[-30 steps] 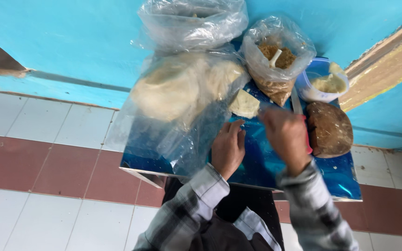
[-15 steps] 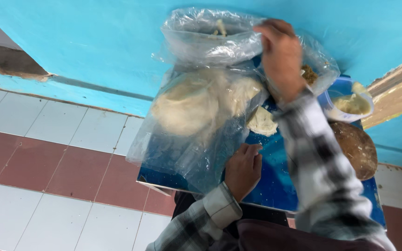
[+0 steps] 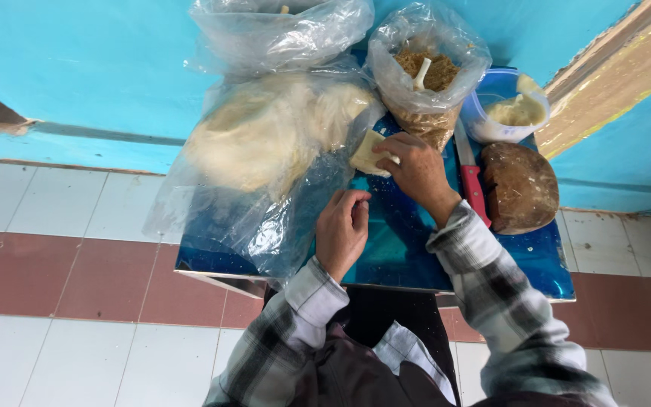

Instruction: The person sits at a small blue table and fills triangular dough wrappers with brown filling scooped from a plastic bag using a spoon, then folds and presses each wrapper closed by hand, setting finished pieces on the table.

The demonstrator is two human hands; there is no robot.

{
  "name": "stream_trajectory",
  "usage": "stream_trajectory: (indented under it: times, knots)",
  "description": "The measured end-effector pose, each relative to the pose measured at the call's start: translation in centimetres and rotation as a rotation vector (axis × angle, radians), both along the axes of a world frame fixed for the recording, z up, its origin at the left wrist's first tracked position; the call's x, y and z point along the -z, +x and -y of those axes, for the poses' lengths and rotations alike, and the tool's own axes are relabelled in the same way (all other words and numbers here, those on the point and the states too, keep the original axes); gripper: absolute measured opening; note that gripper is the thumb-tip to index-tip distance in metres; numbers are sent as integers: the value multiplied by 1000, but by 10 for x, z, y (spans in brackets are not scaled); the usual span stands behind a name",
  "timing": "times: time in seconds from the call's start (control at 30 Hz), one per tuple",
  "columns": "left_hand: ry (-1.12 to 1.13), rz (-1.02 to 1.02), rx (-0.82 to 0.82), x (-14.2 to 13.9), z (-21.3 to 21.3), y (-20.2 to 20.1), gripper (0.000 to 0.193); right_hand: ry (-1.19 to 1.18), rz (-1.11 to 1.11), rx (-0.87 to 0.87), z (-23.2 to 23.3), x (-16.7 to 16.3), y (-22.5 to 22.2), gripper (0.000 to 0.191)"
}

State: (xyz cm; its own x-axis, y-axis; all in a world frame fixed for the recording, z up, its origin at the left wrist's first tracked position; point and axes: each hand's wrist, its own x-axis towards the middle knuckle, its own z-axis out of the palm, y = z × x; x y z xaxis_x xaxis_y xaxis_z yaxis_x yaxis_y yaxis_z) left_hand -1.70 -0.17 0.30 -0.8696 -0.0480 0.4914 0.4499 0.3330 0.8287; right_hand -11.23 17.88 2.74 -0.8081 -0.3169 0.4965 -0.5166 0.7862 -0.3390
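**Inspector:** Firstly, hands. Report position and finger state.

**Assistant:** Right hand (image 3: 416, 167) down on a pale dough piece (image 3: 369, 153), fingers curled together over its near edge, pressing or pinching it flat against the blue tabletop (image 3: 401, 249). Left hand (image 3: 342, 230) resting just beside, nearer the body, fingers loosely curled, thumb tucked in; holding nothing visible.

**Inspector:** Location of the dough piece?

**Assistant:** On the table's middle, touching the edge of the large clear bag of dough (image 3: 265, 139) to its left, just in front of the bag of brown filling (image 3: 425, 75).

**Inspector:** Orientation?

**Assistant:** Roughly rectangular, lying flat. Long axis apparently running from near-left to far-right, toward the filling bag. Partly covered by fingers, so judged with reserve.

**Inspector:** Reasons for the layout?

**Assistant:** Probably convenience. Supplies ranked along the far side against the turquoise wall (image 3: 77, 68), leaving bare working space near the body. Filling bag standing open with a white spoon (image 3: 420, 73) upright inside, ready for scooping. White bowl of pale paste (image 3: 512, 111) at far right. Red-handled knife (image 3: 470, 175) laid lengthwise, blade away from the body, between the working hand and a round wooden block (image 3: 520, 187); within reach, clear of the dough.

**Inspector:** Anything else?

**Assistant:** Second clear bag (image 3: 280, 30) at the rear, contents unclear.
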Motion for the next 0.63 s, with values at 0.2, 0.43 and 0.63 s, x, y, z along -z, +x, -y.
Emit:
stream_trajectory:
  times: [0.2,0.43,0.63]
  knots:
    - [-245,-101,-4,6,-12,-8,24,-122,185,96,-23,21,-33,13]
    - [-920,-233,-172,5,-36,-45,52,-479,422,93,-47,45,-75,20]
    - [-870,-144,-101,17,-31,-46,44,-1027,541,112,-85,25,-34,19]
